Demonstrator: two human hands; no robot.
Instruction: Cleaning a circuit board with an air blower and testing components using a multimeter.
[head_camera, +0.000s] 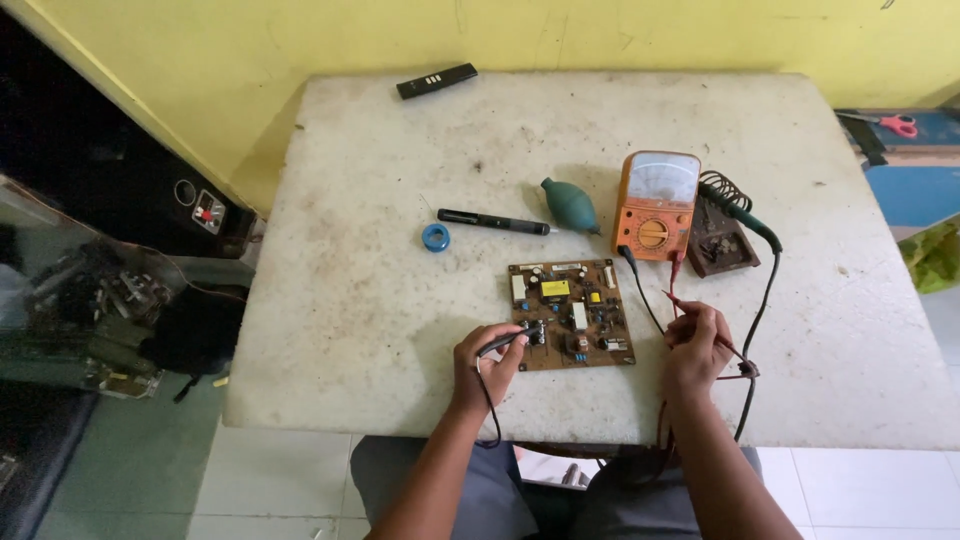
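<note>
The left hand (487, 362) is pinching a black probe (503, 342), its long axis slanting up and right, tip touching the brown circuit board (570, 314). The right hand (697, 345) is gripping a thin red probe (690, 306) just right of the board. A yellow rectangular label (555, 288) is sitting near the board's upper middle. Beyond, an orange meter (656, 205) is lying on the white table (380, 300).

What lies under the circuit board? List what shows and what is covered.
The circuit board lies flat on the worn white table; only tabletop shows around its edges. The board hides whatever is directly beneath it. The left hand touches a black probe to its left edge.
</note>
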